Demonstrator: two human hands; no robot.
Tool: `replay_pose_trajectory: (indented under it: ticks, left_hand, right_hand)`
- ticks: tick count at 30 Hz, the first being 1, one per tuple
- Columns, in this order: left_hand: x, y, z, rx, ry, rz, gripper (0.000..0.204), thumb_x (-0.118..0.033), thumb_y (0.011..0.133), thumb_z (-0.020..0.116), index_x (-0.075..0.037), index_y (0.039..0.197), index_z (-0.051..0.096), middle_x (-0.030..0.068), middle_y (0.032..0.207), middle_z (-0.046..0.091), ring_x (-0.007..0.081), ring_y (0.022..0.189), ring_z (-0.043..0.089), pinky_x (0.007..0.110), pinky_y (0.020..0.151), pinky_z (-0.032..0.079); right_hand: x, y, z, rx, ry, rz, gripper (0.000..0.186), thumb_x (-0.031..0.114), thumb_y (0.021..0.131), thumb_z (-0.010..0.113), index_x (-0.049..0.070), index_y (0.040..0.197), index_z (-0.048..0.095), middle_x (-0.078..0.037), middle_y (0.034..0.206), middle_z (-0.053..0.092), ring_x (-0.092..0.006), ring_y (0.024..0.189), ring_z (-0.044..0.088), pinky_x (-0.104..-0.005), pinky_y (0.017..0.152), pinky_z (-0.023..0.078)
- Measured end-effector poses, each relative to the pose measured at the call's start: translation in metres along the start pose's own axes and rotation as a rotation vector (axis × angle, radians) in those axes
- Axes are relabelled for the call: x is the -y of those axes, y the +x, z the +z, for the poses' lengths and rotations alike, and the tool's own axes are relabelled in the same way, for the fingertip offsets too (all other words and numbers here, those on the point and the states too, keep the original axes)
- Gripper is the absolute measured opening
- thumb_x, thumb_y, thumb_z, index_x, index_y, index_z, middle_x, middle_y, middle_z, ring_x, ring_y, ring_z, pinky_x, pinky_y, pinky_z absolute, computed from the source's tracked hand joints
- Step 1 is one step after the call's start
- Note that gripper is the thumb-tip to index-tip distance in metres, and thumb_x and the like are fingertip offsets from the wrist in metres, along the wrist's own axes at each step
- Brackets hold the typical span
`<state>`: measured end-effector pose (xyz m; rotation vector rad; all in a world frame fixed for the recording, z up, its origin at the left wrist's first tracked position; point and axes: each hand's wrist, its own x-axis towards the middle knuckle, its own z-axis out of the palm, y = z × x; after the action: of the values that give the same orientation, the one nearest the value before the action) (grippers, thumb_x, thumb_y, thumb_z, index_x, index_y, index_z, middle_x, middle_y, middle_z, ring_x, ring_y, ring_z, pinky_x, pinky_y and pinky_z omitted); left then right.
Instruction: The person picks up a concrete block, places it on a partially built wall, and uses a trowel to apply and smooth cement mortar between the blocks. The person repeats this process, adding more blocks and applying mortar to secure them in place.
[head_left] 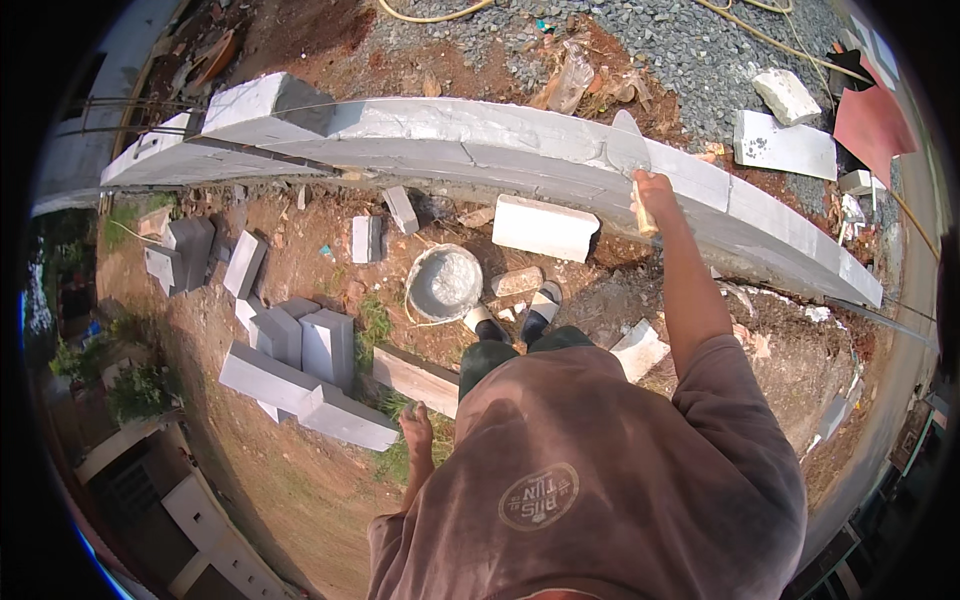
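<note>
My right hand [653, 192] is closed around the light handle of a trowel [627, 146]. The trowel's blade lies at the top face of a low wall [480, 125] of pale grey blocks. Wet grey mortar is smeared along part of that top. By my left side hangs my left hand [416, 430], empty, its fingers loosely bent and apart. A bucket [411, 289] of pale grey mortar [448, 280] stands on the ground just left of my feet.
Loose blocks [300, 340] are piled on the left. A white block [545, 228] lies between my feet and the wall, with a brick [517, 281] close by. Beyond the wall are gravel [660, 50], a hose [435, 17] and a red sheet [873, 130]. Thin rods stick out at the wall's left end.
</note>
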<state>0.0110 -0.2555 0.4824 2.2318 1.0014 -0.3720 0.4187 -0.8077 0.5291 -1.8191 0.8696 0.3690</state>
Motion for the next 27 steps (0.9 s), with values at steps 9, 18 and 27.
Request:
replay_pose_trajectory:
  ticks: [9,18,27]
  left_hand:
    - [0.031,-0.072,0.012,0.027,0.005,-0.141,0.051,-0.037,0.087,0.059,0.005,0.115,0.053,0.0294,0.113,0.05,0.0409,0.099,0.055,0.043,0.085,0.047]
    - [0.033,-0.103,0.024,-0.022,0.012,-0.221,0.05,-0.038,0.088,0.056,0.004,0.115,0.054,0.0295,0.116,0.05,0.0417,0.108,0.05,0.043,0.092,0.043]
    - [0.074,-0.173,0.037,-0.049,-0.093,-0.501,0.053,-0.043,0.089,0.053,0.001,0.118,0.054,0.0301,0.118,0.049,0.0429,0.11,0.049,0.045,0.094,0.041]
  right_hand:
    - [-0.173,-0.075,0.11,-0.237,0.047,-0.292,0.034,0.031,0.089,0.045,-0.001,0.094,0.056,-0.014,0.066,0.056,-0.0224,0.046,0.055,-0.0352,0.045,0.046]
    - [-0.113,-0.144,0.121,0.309,-0.759,-0.387,0.037,0.03,0.086,0.049,0.001,0.108,0.057,-0.023,0.092,0.064,-0.0408,0.095,0.06,-0.048,0.082,0.045]
    - [-0.086,-0.123,0.282,0.776,-1.55,-0.502,0.046,0.029,0.084,0.052,0.004,0.123,0.048,-0.022,0.124,0.052,-0.0374,0.113,0.053,-0.0451,0.094,0.044]
